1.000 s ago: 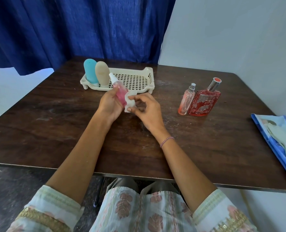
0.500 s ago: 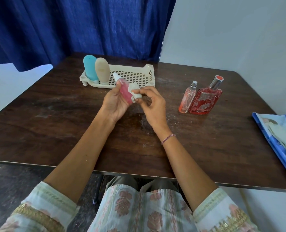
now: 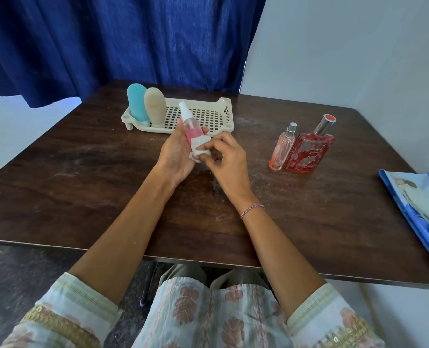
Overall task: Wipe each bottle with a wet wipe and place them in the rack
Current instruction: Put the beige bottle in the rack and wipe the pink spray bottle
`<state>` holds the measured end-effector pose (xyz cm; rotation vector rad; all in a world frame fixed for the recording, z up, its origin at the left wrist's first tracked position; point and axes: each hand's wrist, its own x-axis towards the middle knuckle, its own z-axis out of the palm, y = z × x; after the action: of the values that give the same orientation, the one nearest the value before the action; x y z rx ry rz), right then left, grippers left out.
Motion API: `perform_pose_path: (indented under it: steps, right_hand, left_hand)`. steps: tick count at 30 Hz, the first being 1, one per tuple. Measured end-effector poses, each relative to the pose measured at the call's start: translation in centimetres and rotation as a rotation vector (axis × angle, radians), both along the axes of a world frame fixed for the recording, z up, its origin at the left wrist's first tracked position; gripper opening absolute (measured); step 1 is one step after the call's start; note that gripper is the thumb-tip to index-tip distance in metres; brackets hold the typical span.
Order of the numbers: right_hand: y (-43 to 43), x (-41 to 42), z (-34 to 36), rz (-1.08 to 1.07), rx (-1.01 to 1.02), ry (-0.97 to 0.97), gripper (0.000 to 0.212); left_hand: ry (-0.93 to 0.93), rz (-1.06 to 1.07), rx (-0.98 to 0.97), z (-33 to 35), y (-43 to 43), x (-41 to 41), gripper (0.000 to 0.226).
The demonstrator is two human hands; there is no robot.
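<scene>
A pink spray bottle (image 3: 190, 128) is held with a wipe (image 3: 200, 146) at its base, above a wooden table (image 3: 83, 187).
The left hand (image 3: 175, 158) grips the bottle, cap pointing toward the rack (image 3: 206, 114) just behind. The right hand (image 3: 229, 160) pinches the white wipe against the bottle's lower end. White markings on the red bottle (image 3: 306, 153) are too blurred to read.

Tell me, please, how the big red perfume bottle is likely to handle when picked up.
The red perfume bottle looks like glass, nearly full, so probably heavy for its size and breakable. Its broad flat body should not roll. The slim pink bottle beside it might tip.
</scene>
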<state>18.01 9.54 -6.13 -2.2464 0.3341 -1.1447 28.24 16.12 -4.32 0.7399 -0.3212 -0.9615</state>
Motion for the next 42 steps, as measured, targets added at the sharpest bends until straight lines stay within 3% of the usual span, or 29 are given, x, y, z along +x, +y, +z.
perform_pose_path:
  steps: [17,29,36,42]
  right_hand:
    - [-1.3,-0.2,0.6,-0.256,0.1,-0.152,0.021]
    - [-2.6,-1.0,0.9,-0.318,0.28,-0.161,0.022]
    - [-2.4,-1.0,0.7,-0.327,0.267,-0.169,0.022]
    - [-2.2,-1.0,0.5,-0.308,0.32,-0.176,0.02]
  left_hand:
    - [-0.489,-0.117,0.17,-1.1,-1.0,-2.6,0.048]
    - [-0.701,0.052,0.12,-1.0,-0.7,-2.1,0.011]
    - [-0.998,0.359,0.273,-1.5,-0.6,-1.2,0.037]
    - [-1.119,0.459,0.371,-1.8,-0.6,-0.9,0.044]
